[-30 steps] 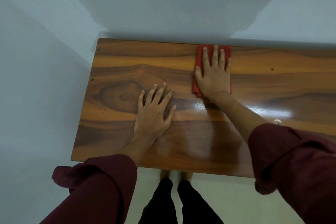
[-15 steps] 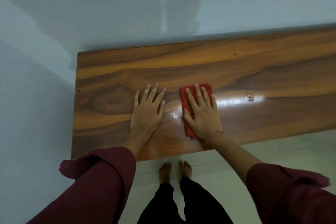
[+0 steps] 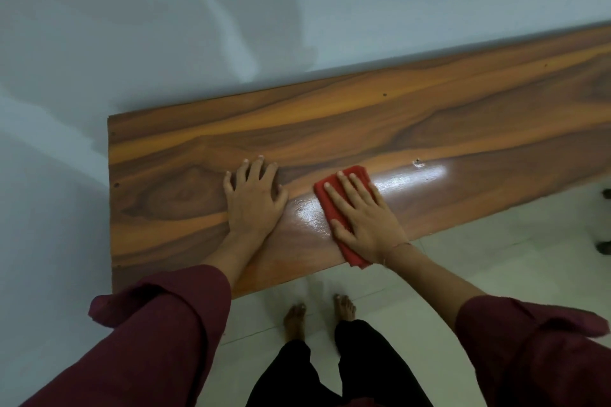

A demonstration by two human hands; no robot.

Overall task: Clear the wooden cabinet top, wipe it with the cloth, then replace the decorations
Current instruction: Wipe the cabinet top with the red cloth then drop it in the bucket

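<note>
The wooden cabinet top [image 3: 429, 116] runs from the left wall toward the right edge of view, glossy and bare of decorations. A folded red cloth [image 3: 330, 198] lies near its front edge. My right hand [image 3: 363, 215] presses flat on the cloth with straight fingers, and the cloth's near end hangs just past the front edge. My left hand [image 3: 254, 198] rests flat on the bare wood to the left of the cloth, fingers spread.
Pale walls [image 3: 198, 26] close in behind and to the left of the cabinet. A light tiled floor [image 3: 496, 258] lies in front, with my bare feet [image 3: 317, 314] on it. Two dark objects [image 3: 605, 221] sit at the right edge of view.
My right hand has dragged the red cloth from the back edge of the top down to the front edge. My left hand stayed flat on the wood. The camera view has tilted.
</note>
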